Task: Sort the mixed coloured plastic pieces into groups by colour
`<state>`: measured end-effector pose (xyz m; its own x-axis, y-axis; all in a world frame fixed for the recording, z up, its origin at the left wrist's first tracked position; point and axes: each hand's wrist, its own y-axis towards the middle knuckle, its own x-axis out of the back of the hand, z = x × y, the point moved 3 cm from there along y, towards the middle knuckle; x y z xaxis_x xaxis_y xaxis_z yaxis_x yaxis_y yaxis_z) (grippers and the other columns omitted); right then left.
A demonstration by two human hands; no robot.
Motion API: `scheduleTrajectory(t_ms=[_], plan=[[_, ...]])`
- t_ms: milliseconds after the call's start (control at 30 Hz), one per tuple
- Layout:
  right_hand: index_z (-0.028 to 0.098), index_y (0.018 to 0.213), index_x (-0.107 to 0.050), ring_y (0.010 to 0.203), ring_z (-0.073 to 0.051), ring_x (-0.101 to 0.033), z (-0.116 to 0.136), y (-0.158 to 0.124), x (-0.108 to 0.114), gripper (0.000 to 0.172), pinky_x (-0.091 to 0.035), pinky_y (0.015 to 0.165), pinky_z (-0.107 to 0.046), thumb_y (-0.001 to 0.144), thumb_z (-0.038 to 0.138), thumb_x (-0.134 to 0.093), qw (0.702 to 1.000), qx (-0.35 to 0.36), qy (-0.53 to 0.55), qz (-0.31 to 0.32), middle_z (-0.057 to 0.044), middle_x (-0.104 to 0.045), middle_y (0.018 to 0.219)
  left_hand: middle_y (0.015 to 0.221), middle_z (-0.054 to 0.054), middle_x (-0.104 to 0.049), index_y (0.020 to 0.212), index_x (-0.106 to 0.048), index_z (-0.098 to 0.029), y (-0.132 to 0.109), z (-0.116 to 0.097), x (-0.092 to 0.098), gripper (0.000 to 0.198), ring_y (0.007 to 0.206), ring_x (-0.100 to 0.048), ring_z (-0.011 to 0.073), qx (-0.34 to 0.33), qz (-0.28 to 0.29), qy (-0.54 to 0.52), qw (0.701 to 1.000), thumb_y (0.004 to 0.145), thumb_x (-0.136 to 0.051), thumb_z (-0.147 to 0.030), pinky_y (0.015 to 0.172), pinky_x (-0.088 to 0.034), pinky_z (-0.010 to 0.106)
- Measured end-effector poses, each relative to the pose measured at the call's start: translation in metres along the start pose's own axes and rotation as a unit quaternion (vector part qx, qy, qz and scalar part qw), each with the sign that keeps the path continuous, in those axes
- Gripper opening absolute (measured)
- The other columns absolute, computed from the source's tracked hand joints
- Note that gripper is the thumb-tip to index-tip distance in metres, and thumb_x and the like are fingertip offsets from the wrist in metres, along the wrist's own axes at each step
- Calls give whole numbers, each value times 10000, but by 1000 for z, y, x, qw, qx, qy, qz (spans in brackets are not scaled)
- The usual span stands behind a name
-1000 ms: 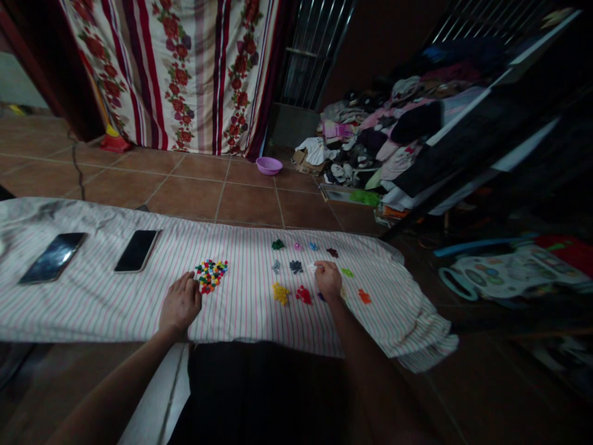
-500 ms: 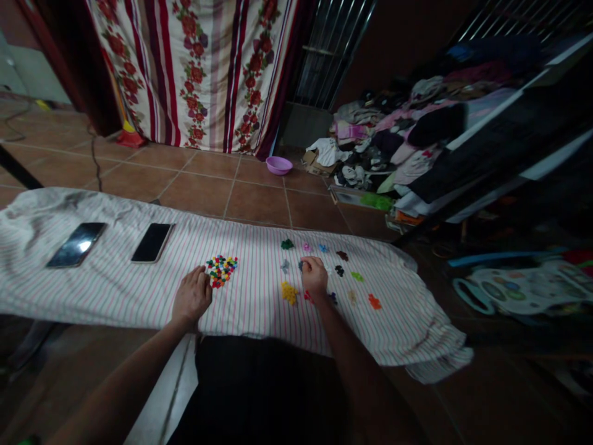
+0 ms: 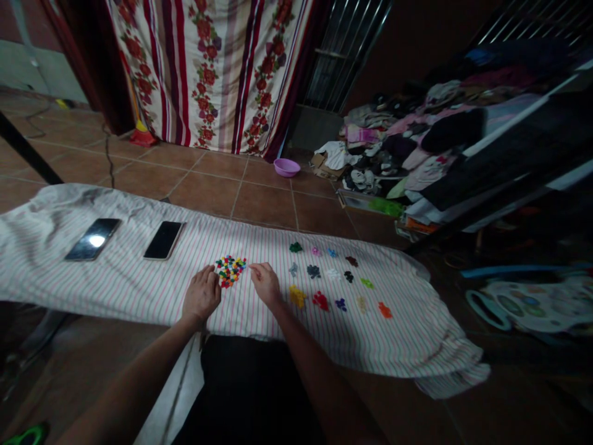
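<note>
Fingers of the right hand (image 3: 265, 283) draw together in a pinch just beside the right edge of a mixed pile (image 3: 230, 271); whether anything sits between their tips is too small to tell. At the pile's opposite edge, the left hand (image 3: 202, 293) lies palm down, its fingers loosely extended and close together, the tips beside or touching the outermost pieces.

The pile is a loose scatter of tiny, glossy-looking pieces in red, yellow, green, white, blue and orange, their exact shape too small to read. Beneath it a striped cloth (image 3: 241, 316), white with thin pink and green lines, covers a narrow worktop and wrinkles toward both ends.

Beyond the right hand sit small single-colour heaps in uneven rows, among them a yellow heap (image 3: 297, 296), a red heap (image 3: 320, 301), a dark grey heap (image 3: 314, 271) and an orange heap (image 3: 384, 309). The right wrist stands between the mixed pile and the yellow heap. Two dark-screened phones (image 3: 164, 240) lie left of the pile. Farther out are brown floor tiles (image 3: 264, 201), a purple basin (image 3: 286, 167) and a floral curtain (image 3: 227, 80).
</note>
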<state>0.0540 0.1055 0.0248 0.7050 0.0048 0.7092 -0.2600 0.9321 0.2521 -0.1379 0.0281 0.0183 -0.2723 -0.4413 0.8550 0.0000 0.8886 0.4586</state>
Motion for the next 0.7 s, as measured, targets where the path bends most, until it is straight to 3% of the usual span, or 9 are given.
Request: scheduleTrajectory(t_ms=[133,300,700], plan=[[243,1092,-712,844,-134,-617,19,3,-19,271,-484,785,-220,902,201,-522,999,-1,-29,43,-39,-630,984,1208,153,-641,949,-568,-174,0,-1,1,153,1190,-566,285,-4,-2,8,1000,877,-434,-189,985,-472,439],[258,1145,-696,977,-157,-603,37,10,-33,291,-479,857,-241,916,214,-521,995,6,-62,80,-55,-624,1054,1220,155,-635,950,-568,-168,0,0,-1,146,1207,-556,285,-3,-1,9,1000,881,-440,-186,1003,-462,434],[273,1093,-675,997,-151,-589,50,14,-35,232,-468,843,-244,927,225,-520,985,5,-120,123,-46,-587,1095,1247,160,-617,948,-581,-173,-1,0,-3,147,1241,-536,282,11,0,-13,1000,858,-464,-175,1039,-445,454]])
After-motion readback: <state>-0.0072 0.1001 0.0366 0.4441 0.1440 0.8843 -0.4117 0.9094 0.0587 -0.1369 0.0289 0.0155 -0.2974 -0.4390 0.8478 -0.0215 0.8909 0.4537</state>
